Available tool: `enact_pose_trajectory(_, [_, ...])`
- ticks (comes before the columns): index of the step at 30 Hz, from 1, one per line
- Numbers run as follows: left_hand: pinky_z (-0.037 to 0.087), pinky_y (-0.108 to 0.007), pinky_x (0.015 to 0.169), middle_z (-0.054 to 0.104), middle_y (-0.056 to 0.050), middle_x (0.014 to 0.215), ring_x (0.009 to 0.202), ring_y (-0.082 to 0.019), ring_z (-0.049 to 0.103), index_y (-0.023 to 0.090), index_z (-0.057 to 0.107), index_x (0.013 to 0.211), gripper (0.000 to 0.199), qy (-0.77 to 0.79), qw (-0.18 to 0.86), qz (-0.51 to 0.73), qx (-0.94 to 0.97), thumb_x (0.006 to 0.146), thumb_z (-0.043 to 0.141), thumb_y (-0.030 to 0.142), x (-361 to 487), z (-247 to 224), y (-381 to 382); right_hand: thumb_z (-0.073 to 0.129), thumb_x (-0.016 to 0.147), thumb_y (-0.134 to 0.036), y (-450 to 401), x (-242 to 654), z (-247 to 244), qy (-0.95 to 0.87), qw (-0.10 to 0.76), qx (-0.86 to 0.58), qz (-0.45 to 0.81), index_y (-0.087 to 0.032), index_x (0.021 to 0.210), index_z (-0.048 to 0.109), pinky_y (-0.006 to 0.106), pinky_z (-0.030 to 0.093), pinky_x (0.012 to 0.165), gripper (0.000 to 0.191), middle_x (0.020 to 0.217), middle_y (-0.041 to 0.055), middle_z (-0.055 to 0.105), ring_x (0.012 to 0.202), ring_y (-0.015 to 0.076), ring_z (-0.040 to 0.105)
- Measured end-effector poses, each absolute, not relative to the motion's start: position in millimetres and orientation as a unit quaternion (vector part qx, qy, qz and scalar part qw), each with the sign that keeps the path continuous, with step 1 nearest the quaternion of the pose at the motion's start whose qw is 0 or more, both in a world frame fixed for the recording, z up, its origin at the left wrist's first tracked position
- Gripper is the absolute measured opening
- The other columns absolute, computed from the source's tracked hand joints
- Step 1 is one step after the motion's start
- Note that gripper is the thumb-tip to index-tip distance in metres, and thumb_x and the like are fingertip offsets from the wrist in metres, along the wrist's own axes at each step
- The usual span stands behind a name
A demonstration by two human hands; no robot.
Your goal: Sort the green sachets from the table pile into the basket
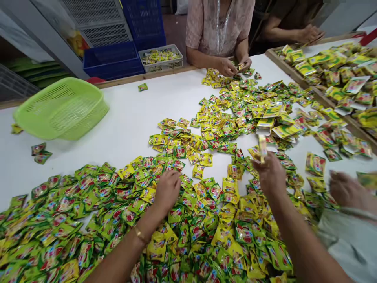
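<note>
My left hand (168, 189), with a bracelet at the wrist, is low over the pile of small green and yellow packets (176, 214). Its fingers are curled together, and whatever lies under them is hidden. In my right hand (272, 173) a small yellow and white box (262, 147) is gripped upright, slightly blurred, above the packets. Just beyond it, several similar flat yellow boxes (284, 122) lie heaped on the packets.
A green plastic basket (61, 108) stands on the white table (126, 114) at left. Opposite, a person's hands (232, 67) handle packets. At right is another person's blurred hand (344, 188). A wood-edged tray (312, 88) holds yellow boxes. Crates (112, 59) stand behind.
</note>
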State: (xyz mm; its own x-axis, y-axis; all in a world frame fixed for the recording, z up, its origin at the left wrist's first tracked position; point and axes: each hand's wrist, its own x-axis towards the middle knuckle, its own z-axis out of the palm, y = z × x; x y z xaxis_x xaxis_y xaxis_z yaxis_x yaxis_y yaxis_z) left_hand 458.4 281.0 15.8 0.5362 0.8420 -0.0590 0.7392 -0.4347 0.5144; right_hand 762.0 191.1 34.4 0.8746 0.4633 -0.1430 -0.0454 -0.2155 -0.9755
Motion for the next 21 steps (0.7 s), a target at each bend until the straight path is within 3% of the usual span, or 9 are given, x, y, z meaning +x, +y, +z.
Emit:
enact_pose_trajectory(3, [0.042, -0.039, 0.100, 0.062, -0.011, 0.115, 0.111, -0.024, 0.052, 0.015, 0.061, 0.117, 0.033, 0.440, 0.283, 0.028, 0.852, 0.087, 0.051, 0.023, 507, 17, 290, 0.054, 0.075, -0.050, 140, 692, 31, -0.049, 0.657, -0.646, 0.386, -0.015, 0.106, 0.055, 0.034, 0.056, 0.069, 0.046, 0.094, 0.0092, 0.064, 0.083, 0.0199, 0.064])
enact_pose_trajectory(6, [0.042, -0.040, 0.098, 0.058, -0.017, 0.118, 0.114, -0.028, 0.050, 0.008, 0.053, 0.125, 0.043, 0.468, 0.278, -0.039, 0.838, 0.083, 0.057, 0.019, 548, 14, 288, 0.057, 0.072, -0.049, 98, 636, 27, 0.068, 0.648, -0.589, 0.478, -0.016, 0.102, 0.057, 0.032, 0.056, 0.061, 0.044, 0.087, 0.0088, 0.066, 0.073, 0.0194, 0.064])
enact_pose_trajectory(9, [0.044, -0.037, 0.093, 0.061, -0.018, 0.113, 0.108, -0.027, 0.056, 0.007, 0.057, 0.117, 0.036, 0.488, 0.285, -0.061, 0.823, 0.081, 0.056, 0.011, 563, 13, 284, 0.065, 0.068, -0.047, 72, 601, 26, 0.181, 0.608, -0.574, 0.517, -0.016, 0.099, 0.056, 0.033, 0.055, 0.061, 0.045, 0.086, 0.0078, 0.068, 0.069, 0.0200, 0.065])
enact_pose_trajectory(12, [0.047, -0.028, 0.085, 0.065, -0.012, 0.108, 0.100, -0.020, 0.061, 0.013, 0.058, 0.115, 0.033, 0.502, 0.307, -0.062, 0.806, 0.083, 0.059, 0.019, 550, 17, 291, 0.067, 0.063, -0.050, 60, 585, 27, 0.221, 0.520, -0.605, 0.561, -0.013, 0.100, 0.054, 0.034, 0.052, 0.057, 0.054, 0.078, 0.0095, 0.068, 0.064, 0.0238, 0.065])
enact_pose_trajectory(15, [0.049, -0.025, 0.075, 0.066, -0.010, 0.105, 0.089, -0.017, 0.063, 0.015, 0.052, 0.124, 0.041, 0.572, 0.314, -0.036, 0.757, 0.086, 0.056, 0.031, 525, 23, 309, 0.059, 0.069, -0.057, 54, 588, 27, 0.140, 0.443, -0.687, 0.559, -0.013, 0.109, 0.052, 0.031, 0.048, 0.054, 0.061, 0.063, 0.0044, 0.064, 0.057, 0.0220, 0.061])
enact_pose_trajectory(17, [0.048, -0.026, 0.080, 0.061, -0.012, 0.113, 0.093, -0.019, 0.062, 0.014, 0.053, 0.124, 0.041, 0.604, 0.301, -0.025, 0.738, 0.086, 0.056, 0.029, 511, 24, 324, 0.046, 0.077, -0.064, 53, 596, 28, 0.002, 0.369, -0.772, 0.518, -0.017, 0.113, 0.055, 0.031, 0.044, 0.054, 0.060, 0.057, 0.0013, 0.058, 0.054, 0.0203, 0.057])
enact_pose_trajectory(19, [0.045, -0.028, 0.089, 0.052, -0.014, 0.126, 0.106, -0.022, 0.058, 0.015, 0.057, 0.122, 0.041, 0.601, 0.286, -0.027, 0.746, 0.082, 0.059, 0.024, 504, 22, 335, 0.035, 0.081, -0.066, 55, 605, 30, -0.159, 0.243, -0.856, 0.427, -0.020, 0.112, 0.059, 0.033, 0.043, 0.058, 0.060, 0.063, 0.0040, 0.060, 0.061, 0.0223, 0.058])
enact_pose_trajectory(21, [0.043, -0.030, 0.092, 0.049, -0.016, 0.130, 0.113, -0.025, 0.054, 0.016, 0.058, 0.121, 0.044, 0.596, 0.280, -0.035, 0.752, 0.078, 0.063, 0.020, 503, 19, 342, 0.030, 0.085, -0.062, 65, 608, 34, -0.288, 0.138, -0.899, 0.299, -0.019, 0.112, 0.060, 0.036, 0.044, 0.068, 0.059, 0.082, 0.0096, 0.065, 0.078, 0.0261, 0.060])
